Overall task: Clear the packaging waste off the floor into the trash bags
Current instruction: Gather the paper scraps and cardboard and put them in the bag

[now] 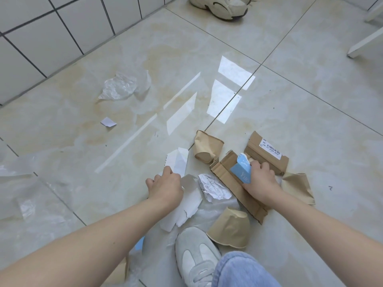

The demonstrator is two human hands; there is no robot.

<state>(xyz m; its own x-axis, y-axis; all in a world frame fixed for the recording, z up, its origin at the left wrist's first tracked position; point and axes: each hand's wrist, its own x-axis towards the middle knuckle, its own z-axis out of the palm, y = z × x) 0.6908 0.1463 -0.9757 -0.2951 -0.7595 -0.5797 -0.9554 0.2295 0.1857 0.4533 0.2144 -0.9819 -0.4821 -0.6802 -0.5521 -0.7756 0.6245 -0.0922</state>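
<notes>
My right hand (261, 181) grips a blue and white card piece (241, 170) over a flattened cardboard strip (234, 184). A labelled cardboard box piece (267, 153) lies just beyond it. My left hand (164, 184) pinches torn white paper (179, 161); more torn white paper (186, 212) lies under the wrist. A crumpled receipt (213, 188) sits between the hands. Crushed brown paper cups lie around: one far (207, 149), one near my shoe (230, 228), one at the right (299, 189). Clear plastic film (122, 87) and a small paper scrap (108, 122) lie farther left.
My pale sneaker (194, 255) and jeans knee stand at the bottom. Thin clear plastic (24, 183) spreads over the floor at the left. A tiled wall (51, 32) runs along the upper left. Another person's shoe (221, 6) is at the top, a white furniture leg (364, 43) at the upper right.
</notes>
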